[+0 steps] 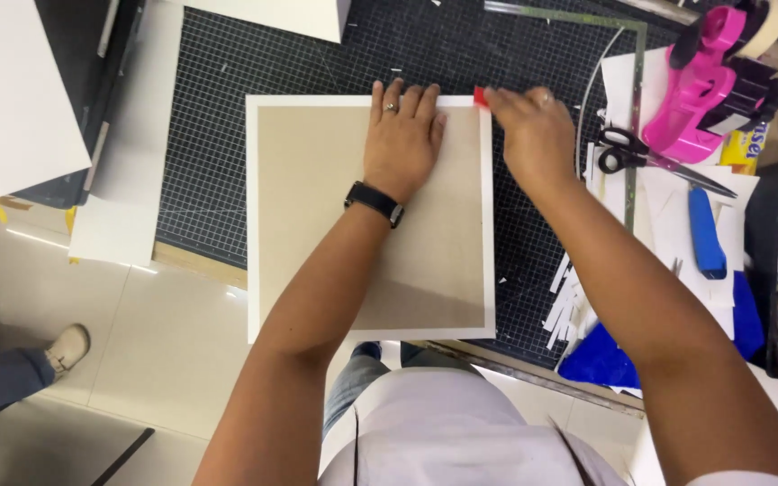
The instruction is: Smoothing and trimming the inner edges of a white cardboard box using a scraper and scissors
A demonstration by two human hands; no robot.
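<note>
A square tan board (317, 207) with a white paper border lies on a black gridded cutting mat (218, 135). My left hand (402, 137) presses flat on the board near its far edge, fingers spread; it wears a ring and a black wristwatch. My right hand (533, 133) is at the board's far right corner, pinching a small red tool (480, 96) against the edge.
Black-handled scissors (628, 151), a blue cutter (705, 231), a pink tape dispenser (700, 85) and white paper strips (567, 301) lie to the right. A metal ruler (587, 18) sits at the mat's far side. White boards (11, 90) stand left. Another person's shoes (65, 346) show on the floor.
</note>
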